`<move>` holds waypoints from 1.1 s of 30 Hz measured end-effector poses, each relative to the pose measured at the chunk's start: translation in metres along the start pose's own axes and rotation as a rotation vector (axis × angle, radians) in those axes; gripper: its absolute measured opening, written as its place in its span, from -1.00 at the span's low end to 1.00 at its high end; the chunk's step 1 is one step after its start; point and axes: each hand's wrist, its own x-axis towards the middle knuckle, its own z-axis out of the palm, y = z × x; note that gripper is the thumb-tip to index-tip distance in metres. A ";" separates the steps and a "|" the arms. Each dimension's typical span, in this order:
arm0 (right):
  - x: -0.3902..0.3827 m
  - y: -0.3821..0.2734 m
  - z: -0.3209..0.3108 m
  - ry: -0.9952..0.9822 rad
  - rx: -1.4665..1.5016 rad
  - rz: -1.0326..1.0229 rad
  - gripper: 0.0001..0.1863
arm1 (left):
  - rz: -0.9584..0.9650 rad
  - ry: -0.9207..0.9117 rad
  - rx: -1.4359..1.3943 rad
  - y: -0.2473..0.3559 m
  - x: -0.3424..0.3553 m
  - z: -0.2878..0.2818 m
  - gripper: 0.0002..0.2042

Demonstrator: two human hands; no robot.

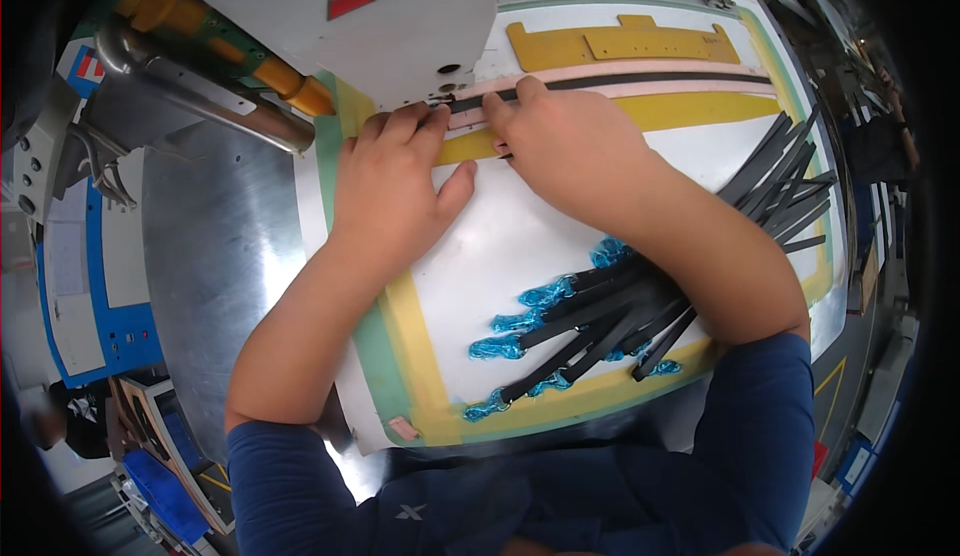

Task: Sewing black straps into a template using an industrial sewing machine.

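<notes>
A long black strap [660, 79] lies between pale pink strips on the white work board [470, 246]. My left hand [395, 181] rests at the strap's left end beside the machine head, fingertips down on it and thumb spread away. Across the strap, just to the right, my right hand [580, 146] grips it between thumb and forefinger. Its other fingers are curled under; a small dark tip shows below them, too hidden to name. Nearer me, under my right forearm, lies a bundle of black straps [620, 311] with ends wrapped in blue plastic [497, 347].
The white machine head [350, 46] with a red emblem stands right above my left hand. A metal tube [215, 96] juts out at its left. Yellow templates [630, 46] lie at the board's far side. Green and yellow tape [400, 356] edges the board. Another person [85, 421] is at far left.
</notes>
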 end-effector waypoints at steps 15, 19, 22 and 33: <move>0.001 -0.001 0.001 0.001 -0.009 0.024 -0.67 | -0.003 0.006 0.015 0.000 -0.002 -0.002 -0.47; 0.001 -0.002 0.000 -0.004 -0.004 0.016 -0.66 | -0.006 0.000 0.014 0.001 -0.002 -0.004 -0.47; 0.000 -0.004 -0.002 -0.004 0.000 0.033 -0.66 | 0.005 0.030 0.034 0.001 -0.001 -0.001 -0.47; 0.005 -0.013 -0.007 -0.079 -0.068 0.068 -0.59 | -0.021 0.060 0.013 0.002 -0.001 0.005 -0.50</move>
